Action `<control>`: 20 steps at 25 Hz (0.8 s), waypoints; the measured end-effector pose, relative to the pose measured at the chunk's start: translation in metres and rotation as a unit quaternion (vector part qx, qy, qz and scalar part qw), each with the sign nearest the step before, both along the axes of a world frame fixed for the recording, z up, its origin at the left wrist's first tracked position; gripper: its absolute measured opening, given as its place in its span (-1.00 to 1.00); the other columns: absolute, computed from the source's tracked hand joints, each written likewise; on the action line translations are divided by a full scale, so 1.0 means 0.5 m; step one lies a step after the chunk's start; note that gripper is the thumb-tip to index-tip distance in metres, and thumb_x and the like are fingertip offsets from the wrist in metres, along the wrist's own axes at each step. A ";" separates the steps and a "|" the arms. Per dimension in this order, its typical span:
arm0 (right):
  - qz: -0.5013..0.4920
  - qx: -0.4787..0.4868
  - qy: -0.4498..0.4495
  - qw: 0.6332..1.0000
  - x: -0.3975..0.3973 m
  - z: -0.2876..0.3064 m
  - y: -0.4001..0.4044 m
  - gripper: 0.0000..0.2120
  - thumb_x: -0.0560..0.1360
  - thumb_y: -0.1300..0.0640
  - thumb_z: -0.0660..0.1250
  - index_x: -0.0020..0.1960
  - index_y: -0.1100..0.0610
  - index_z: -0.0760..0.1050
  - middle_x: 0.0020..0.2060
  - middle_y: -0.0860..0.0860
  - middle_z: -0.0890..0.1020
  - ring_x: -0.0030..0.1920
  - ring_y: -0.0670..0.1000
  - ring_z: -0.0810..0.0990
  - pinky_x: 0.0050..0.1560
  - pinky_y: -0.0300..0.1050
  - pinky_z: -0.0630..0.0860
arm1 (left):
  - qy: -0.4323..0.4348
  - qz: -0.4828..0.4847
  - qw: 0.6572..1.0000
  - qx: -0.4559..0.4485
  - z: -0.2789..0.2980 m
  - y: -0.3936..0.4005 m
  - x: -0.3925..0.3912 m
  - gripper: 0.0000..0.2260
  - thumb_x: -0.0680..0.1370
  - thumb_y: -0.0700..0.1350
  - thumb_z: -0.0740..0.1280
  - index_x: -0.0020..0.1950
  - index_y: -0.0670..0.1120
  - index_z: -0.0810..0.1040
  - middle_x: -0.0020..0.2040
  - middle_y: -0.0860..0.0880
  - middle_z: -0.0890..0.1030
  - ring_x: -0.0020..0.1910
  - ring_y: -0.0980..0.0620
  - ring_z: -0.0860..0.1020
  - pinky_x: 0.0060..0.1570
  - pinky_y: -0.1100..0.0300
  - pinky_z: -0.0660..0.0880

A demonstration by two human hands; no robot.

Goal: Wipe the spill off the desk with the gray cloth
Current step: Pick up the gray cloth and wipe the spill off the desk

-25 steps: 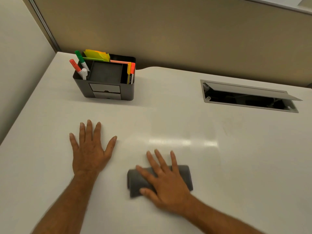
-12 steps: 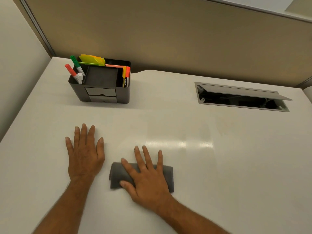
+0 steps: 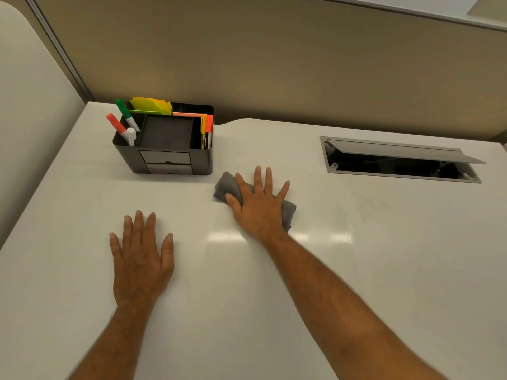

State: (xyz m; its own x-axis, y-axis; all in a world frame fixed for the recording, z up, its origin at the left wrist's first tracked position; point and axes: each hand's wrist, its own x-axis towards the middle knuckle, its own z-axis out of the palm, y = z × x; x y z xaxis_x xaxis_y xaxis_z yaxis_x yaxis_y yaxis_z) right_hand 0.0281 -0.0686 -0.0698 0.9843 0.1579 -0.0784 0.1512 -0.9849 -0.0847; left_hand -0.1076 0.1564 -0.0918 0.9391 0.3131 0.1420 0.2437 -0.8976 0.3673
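Note:
The folded gray cloth (image 3: 226, 185) lies on the white desk (image 3: 384, 283), just right of the black organizer. My right hand (image 3: 258, 208) presses flat on the cloth with fingers spread and covers its middle, so only its left and right ends show. My left hand (image 3: 141, 260) rests palm down on the bare desk, nearer to me and to the left, holding nothing. I cannot make out any liquid on the surface, only faint smudges (image 3: 380, 205) to the right of the cloth and a ceiling light reflection.
A black desk organizer (image 3: 164, 161) with markers and sticky notes stands at the back left, close to the cloth. An open cable hatch (image 3: 397, 167) with a raised lid sits at the back right. A beige partition wall (image 3: 274, 64) closes off the far edge.
My right hand has slid the cloth away from me and to the right, from beside my left hand up to near the organizer. My left hand has stayed flat on the desk.

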 end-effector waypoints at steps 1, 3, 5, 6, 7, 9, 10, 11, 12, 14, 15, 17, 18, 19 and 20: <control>-0.019 0.001 0.000 1.000 0.019 0.001 -0.010 -0.32 0.59 -0.42 -0.17 0.64 -0.17 -0.04 0.65 0.13 -0.08 0.63 0.24 -0.22 0.45 0.54 -0.29 | -0.003 0.001 1.000 -0.001 0.000 0.000 -0.001 -0.37 0.60 0.19 -0.03 0.59 -0.12 0.22 0.61 -0.17 0.22 0.62 -0.14 0.09 0.58 -0.17 -0.08; -0.050 0.003 0.004 0.999 0.046 0.001 -0.038 -0.31 0.59 -0.42 -0.18 0.64 -0.16 -0.06 0.65 0.14 -0.09 0.62 0.24 -0.23 0.45 0.54 -0.31 | -0.006 0.003 1.000 -0.001 -0.001 -0.002 -0.002 -0.37 0.60 0.19 -0.01 0.59 -0.12 0.23 0.61 -0.18 0.23 0.62 -0.15 0.09 0.58 -0.18 -0.07; -0.085 0.003 0.009 0.996 0.056 0.000 -0.076 -0.32 0.60 -0.40 -0.18 0.64 -0.16 -0.10 0.65 0.16 -0.11 0.62 0.24 -0.26 0.43 0.55 -0.31 | -0.002 0.002 1.000 0.002 -0.002 -0.001 0.000 -0.36 0.60 0.20 -0.01 0.59 -0.13 0.22 0.61 -0.19 0.23 0.62 -0.15 0.09 0.58 -0.19 -0.07; -0.105 0.003 0.010 0.994 0.056 0.000 -0.099 -0.32 0.60 -0.40 -0.18 0.64 -0.16 -0.11 0.65 0.16 -0.11 0.62 0.24 -0.27 0.43 0.55 -0.32 | 0.000 0.001 1.000 0.003 -0.003 0.001 0.000 -0.36 0.60 0.20 -0.01 0.59 -0.13 0.22 0.61 -0.19 0.22 0.62 -0.15 0.09 0.58 -0.19 -0.07; -0.126 0.005 0.011 0.992 0.053 0.000 -0.125 -0.33 0.60 -0.39 -0.18 0.64 -0.16 -0.12 0.65 0.16 -0.12 0.62 0.24 -0.28 0.43 0.55 -0.32 | 0.003 0.000 1.000 0.004 -0.003 0.001 -0.001 -0.36 0.60 0.21 -0.02 0.59 -0.13 0.22 0.61 -0.19 0.22 0.62 -0.15 0.08 0.58 -0.20 -0.07; -0.165 0.008 0.009 0.986 0.042 0.000 -0.186 -0.33 0.61 -0.39 -0.17 0.64 -0.17 -0.13 0.65 0.16 -0.12 0.62 0.24 -0.27 0.43 0.54 -0.36 | 0.006 0.000 1.000 0.004 -0.004 0.001 -0.002 -0.35 0.60 0.21 -0.02 0.59 -0.13 0.21 0.61 -0.20 0.22 0.62 -0.16 0.08 0.58 -0.20 -0.07; -0.183 0.008 0.009 0.983 0.035 0.000 -0.221 -0.33 0.61 -0.39 -0.17 0.65 -0.17 -0.13 0.65 0.15 -0.11 0.62 0.24 -0.26 0.42 0.53 -0.38 | 0.007 0.000 1.000 0.004 -0.003 0.000 -0.002 -0.35 0.60 0.22 -0.02 0.59 -0.13 0.21 0.61 -0.20 0.22 0.62 -0.16 0.08 0.58 -0.20 -0.07; -0.202 0.007 0.010 0.979 0.028 0.001 -0.257 -0.33 0.61 -0.39 -0.17 0.65 -0.17 -0.13 0.65 0.15 -0.11 0.62 0.23 -0.26 0.41 0.51 -0.39 | 0.008 0.001 1.000 0.004 -0.002 0.001 -0.002 -0.34 0.59 0.22 -0.03 0.59 -0.13 0.22 0.60 -0.20 0.23 0.62 -0.16 0.09 0.58 -0.20 -0.07; -0.221 0.006 0.014 0.975 0.022 0.003 -0.295 -0.32 0.60 -0.39 -0.18 0.65 -0.16 -0.13 0.65 0.15 -0.11 0.62 0.23 -0.26 0.41 0.51 -0.39 | 0.009 0.002 1.000 0.004 -0.001 0.000 -0.002 -0.34 0.59 0.23 -0.02 0.58 -0.13 0.22 0.60 -0.20 0.23 0.62 -0.16 0.09 0.57 -0.21 -0.07; -0.257 0.004 0.021 0.966 0.014 0.005 -0.365 -0.32 0.60 -0.40 -0.19 0.65 -0.16 -0.14 0.65 0.15 -0.12 0.62 0.23 -0.27 0.43 0.52 -0.37 | 0.010 0.004 1.000 -0.003 0.001 0.000 -0.002 -0.34 0.58 0.23 -0.02 0.58 -0.13 0.23 0.60 -0.20 0.23 0.62 -0.17 0.09 0.57 -0.21 -0.07; -0.273 0.002 0.025 0.962 0.013 0.006 -0.397 -0.32 0.60 -0.40 -0.20 0.65 -0.16 -0.14 0.65 0.15 -0.13 0.62 0.23 -0.27 0.44 0.53 -0.36 | 0.011 0.004 1.000 -0.007 0.003 -0.002 -0.001 -0.34 0.58 0.23 -0.02 0.58 -0.12 0.23 0.60 -0.20 0.22 0.62 -0.16 0.08 0.57 -0.20 -0.08; -0.303 0.002 0.032 0.952 0.015 0.009 -0.452 -0.30 0.59 -0.41 -0.20 0.65 -0.15 -0.13 0.65 0.15 -0.14 0.62 0.24 -0.27 0.44 0.53 -0.35 | 0.012 0.004 1.000 -0.009 0.004 -0.003 -0.001 -0.34 0.58 0.24 -0.01 0.58 -0.11 0.22 0.61 -0.19 0.22 0.62 -0.16 0.07 0.57 -0.19 -0.09; -0.315 0.003 0.034 0.948 0.018 0.010 -0.475 -0.30 0.59 -0.41 -0.20 0.65 -0.15 -0.13 0.65 0.15 -0.14 0.62 0.24 -0.27 0.43 0.54 -0.34 | 0.010 0.004 1.000 -0.008 0.004 -0.003 0.000 -0.34 0.58 0.24 -0.01 0.58 -0.11 0.23 0.60 -0.19 0.22 0.62 -0.16 0.08 0.56 -0.19 -0.09; -0.325 0.003 0.037 0.945 0.021 0.011 -0.496 -0.29 0.59 -0.42 -0.20 0.65 -0.14 -0.13 0.65 0.15 -0.14 0.62 0.24 -0.27 0.43 0.54 -0.34 | 0.010 0.004 1.000 -0.007 0.004 -0.002 0.000 -0.34 0.58 0.24 -0.01 0.58 -0.11 0.23 0.60 -0.20 0.23 0.62 -0.17 0.08 0.56 -0.20 -0.08; -0.334 0.003 0.038 0.942 0.026 0.011 -0.514 -0.29 0.59 -0.42 -0.20 0.65 -0.14 -0.13 0.65 0.16 -0.15 0.62 0.25 -0.27 0.43 0.54 -0.34 | 0.011 0.004 1.000 -0.006 0.004 -0.002 0.000 -0.34 0.58 0.25 -0.01 0.57 -0.11 0.23 0.60 -0.20 0.23 0.62 -0.17 0.09 0.56 -0.21 -0.08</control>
